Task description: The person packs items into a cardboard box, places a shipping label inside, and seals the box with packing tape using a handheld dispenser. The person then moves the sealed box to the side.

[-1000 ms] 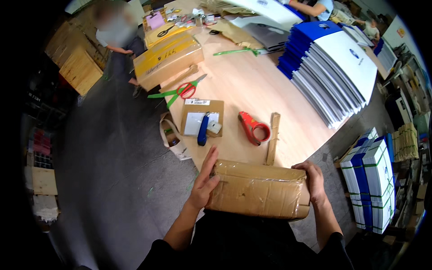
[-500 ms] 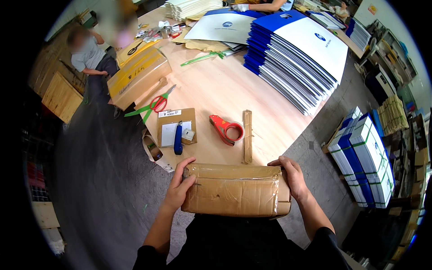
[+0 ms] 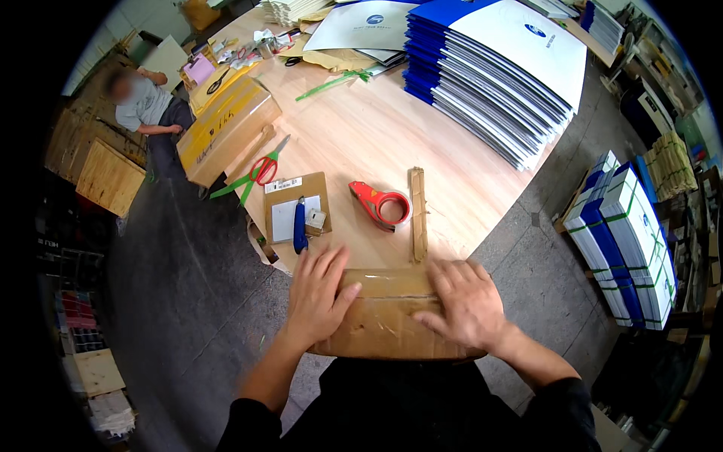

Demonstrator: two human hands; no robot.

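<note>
A brown cardboard box (image 3: 392, 324) with clear tape along its seam sits at the near edge of the table, close against my body. My left hand (image 3: 320, 297) lies on the left part of its top, fingers stretched out. On the right part rests my right hand (image 3: 468, 305), also spread flat and slightly blurred. Beyond the box are a red tape dispenser (image 3: 369, 202), a folded cardboard strip (image 3: 419, 215) and a flat brown parcel (image 3: 316, 188). A blue utility knife (image 3: 300, 226) lies across that parcel.
Red-handled scissors (image 3: 263, 170) and a long taped carton (image 3: 226, 132) lie at the table's left. A tall stack of blue-and-white folders (image 3: 489, 83) stands far right. Strapped bundles (image 3: 625, 241) stand beyond the right edge. A seated person (image 3: 151, 105) is at the far left.
Both hands have moved from the box's ends inward onto its top, and their fingers have opened out flat. At the far side, a gloved hand and another blurred person have left the view.
</note>
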